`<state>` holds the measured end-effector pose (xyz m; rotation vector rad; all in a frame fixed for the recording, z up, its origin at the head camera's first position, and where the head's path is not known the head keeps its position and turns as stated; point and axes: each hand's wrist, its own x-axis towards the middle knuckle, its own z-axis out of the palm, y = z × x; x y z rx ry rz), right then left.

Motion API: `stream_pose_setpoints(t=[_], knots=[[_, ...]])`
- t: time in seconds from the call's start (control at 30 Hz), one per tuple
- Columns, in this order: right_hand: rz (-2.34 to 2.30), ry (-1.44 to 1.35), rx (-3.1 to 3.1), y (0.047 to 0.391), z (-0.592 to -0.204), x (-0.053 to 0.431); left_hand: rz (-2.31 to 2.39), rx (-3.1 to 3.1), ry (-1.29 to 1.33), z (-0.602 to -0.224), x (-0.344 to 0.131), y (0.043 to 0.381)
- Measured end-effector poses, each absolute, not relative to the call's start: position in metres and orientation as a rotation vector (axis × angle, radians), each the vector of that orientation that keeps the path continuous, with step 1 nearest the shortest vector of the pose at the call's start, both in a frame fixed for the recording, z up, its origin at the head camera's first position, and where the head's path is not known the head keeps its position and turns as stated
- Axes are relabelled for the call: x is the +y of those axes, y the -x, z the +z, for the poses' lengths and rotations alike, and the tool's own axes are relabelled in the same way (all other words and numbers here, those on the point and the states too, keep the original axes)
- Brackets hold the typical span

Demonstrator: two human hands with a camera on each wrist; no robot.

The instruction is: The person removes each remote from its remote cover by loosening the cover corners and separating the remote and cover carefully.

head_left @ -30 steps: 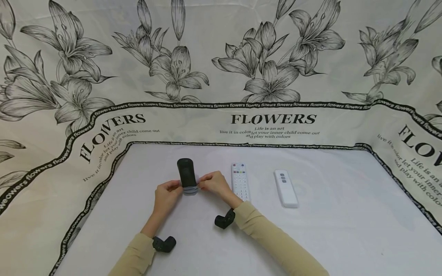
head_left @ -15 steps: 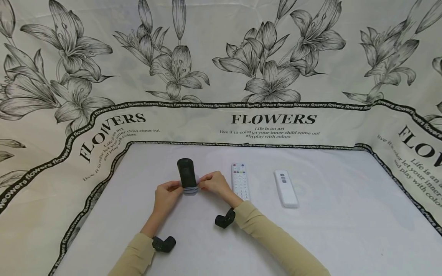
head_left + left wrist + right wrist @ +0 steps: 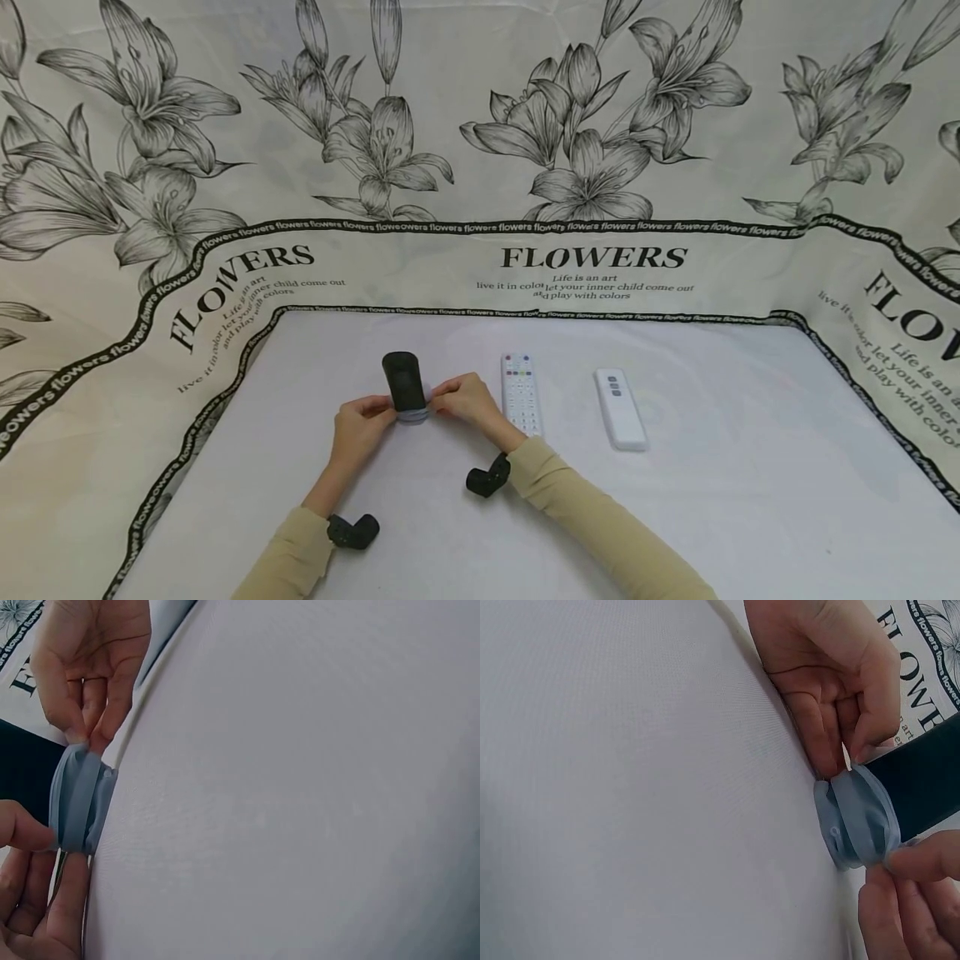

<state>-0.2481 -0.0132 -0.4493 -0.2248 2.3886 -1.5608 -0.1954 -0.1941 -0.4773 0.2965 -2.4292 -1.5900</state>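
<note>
A black remote-shaped object [image 3: 406, 381] stands nearly upright on the table, its face without visible buttons. Round its lower end sits a soft grey-blue sleeve [image 3: 862, 817], bunched in folds. On its left side, my left hand [image 3: 358, 433] pinches the sleeve's edge between thumb and fingers. My right hand [image 3: 467, 398] pinches the opposite edge. Both wrist views show the two hands facing each other across the folded sleeve, with the dark body [image 3: 28, 771] rising out of it.
Right of my right hand lies a white remote control [image 3: 520, 387] with many buttons, partly behind my wrist. Farther right is a white remote [image 3: 622, 412] with a few grey buttons. White cloth [image 3: 712, 500] covers the table; a flower-printed curtain [image 3: 592, 183] stands behind.
The top of the black object has tipped slightly down towards me and a little left. Both hands keep their pinch on the sleeve, almost in the same place.
</note>
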Motion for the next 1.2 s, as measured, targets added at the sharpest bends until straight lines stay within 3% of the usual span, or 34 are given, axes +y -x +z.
stream_pose_setpoints(t=[1.2], knots=[[-1.519,0.22,2.451,0.246,-0.455,-0.016,-1.405,-2.54,-0.26,-0.465,-0.193,0.196]])
